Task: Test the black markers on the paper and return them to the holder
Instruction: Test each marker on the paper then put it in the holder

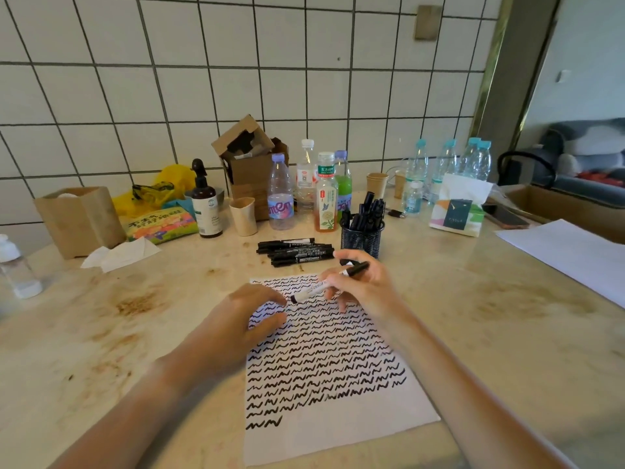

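A white sheet of paper (338, 431) lies in front of me, covered with rows of black squiggles. Above its top edge my right hand (363, 286) holds a black marker (321, 287) that slants down to the left. My left hand (243, 319) hovers by the marker's lower end with fingers curled; whether it holds a cap is hidden. Several black markers (292, 252) lie in a pile behind the paper. A black mesh holder (362, 236) with several markers stands just right of the pile.
Bottles (280, 194), paper cups (243, 216), a cardboard box (252, 164), a pump bottle (204, 201) and a tissue pack (458, 214) crowd the back of the stained table. More white paper (575, 255) lies at right. A small bottle (15, 269) stands at the left edge.
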